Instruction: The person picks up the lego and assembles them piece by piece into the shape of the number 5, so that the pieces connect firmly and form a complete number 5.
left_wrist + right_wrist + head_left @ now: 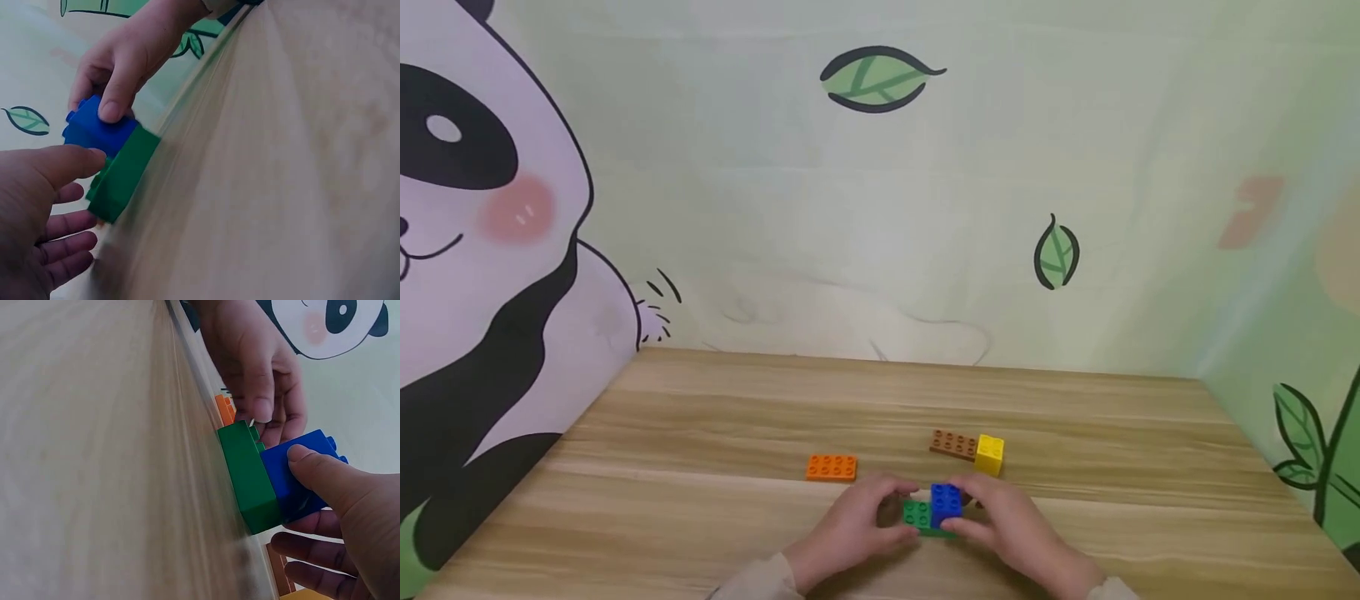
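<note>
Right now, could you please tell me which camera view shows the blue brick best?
The right wrist view: the blue brick fills the frame, sitting on the green brick, with the right hand gripping it. The left wrist view shows it smaller, partly under a thumb. In the head view it is tiny between both hands.

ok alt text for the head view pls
Two hands, left hand and right hand, hold a blue brick on a green brick on a wooden table. Behind lie an orange brick, brown brick and yellow brick.
</note>
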The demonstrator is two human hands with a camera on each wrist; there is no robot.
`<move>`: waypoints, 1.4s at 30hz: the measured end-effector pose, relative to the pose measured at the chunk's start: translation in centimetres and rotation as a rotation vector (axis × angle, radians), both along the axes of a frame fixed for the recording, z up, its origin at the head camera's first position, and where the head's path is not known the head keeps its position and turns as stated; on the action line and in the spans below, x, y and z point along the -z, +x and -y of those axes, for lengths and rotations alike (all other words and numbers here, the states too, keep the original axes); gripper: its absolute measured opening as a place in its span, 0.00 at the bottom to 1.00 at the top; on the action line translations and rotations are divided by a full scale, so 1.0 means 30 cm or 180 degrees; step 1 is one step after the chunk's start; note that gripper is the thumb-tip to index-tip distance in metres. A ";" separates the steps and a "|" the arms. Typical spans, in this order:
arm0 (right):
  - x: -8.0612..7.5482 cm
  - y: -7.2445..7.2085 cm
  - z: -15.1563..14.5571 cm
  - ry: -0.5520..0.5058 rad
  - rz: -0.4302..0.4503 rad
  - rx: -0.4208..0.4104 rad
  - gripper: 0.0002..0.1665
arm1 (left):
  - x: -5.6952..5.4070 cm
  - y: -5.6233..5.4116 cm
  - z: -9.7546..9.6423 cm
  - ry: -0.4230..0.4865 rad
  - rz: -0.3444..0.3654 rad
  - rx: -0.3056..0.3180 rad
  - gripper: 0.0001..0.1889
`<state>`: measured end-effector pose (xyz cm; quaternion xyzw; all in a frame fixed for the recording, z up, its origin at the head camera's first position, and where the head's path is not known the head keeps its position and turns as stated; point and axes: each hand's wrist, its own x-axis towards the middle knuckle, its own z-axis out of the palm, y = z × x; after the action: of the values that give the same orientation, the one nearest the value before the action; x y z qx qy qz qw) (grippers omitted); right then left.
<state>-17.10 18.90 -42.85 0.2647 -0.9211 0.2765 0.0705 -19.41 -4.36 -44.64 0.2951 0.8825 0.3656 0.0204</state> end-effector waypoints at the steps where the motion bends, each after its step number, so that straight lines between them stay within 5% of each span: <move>1: 0.002 -0.002 0.001 -0.0002 0.0001 -0.0007 0.23 | -0.005 -0.003 0.007 0.0020 -0.0032 -0.0021 0.24; 13: 0.020 -0.006 0.008 -0.0025 0.0494 0.0001 0.30 | -0.043 -0.057 0.107 -0.0093 -0.0601 -0.0618 0.20; 20: 0.030 -0.005 0.009 -0.0196 0.0527 -0.0005 0.28 | -0.029 -0.088 0.170 -0.0104 -0.0397 -0.0916 0.21; 42: 0.009 -0.015 -0.005 -0.0247 0.0460 0.0084 0.26 | -0.006 -0.145 0.227 -0.0320 -0.0527 -0.1025 0.22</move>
<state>-17.54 19.06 -43.13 0.2290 -0.9158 0.3294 0.0177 -23.76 -11.16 -44.47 0.1777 0.9342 0.2941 -0.0964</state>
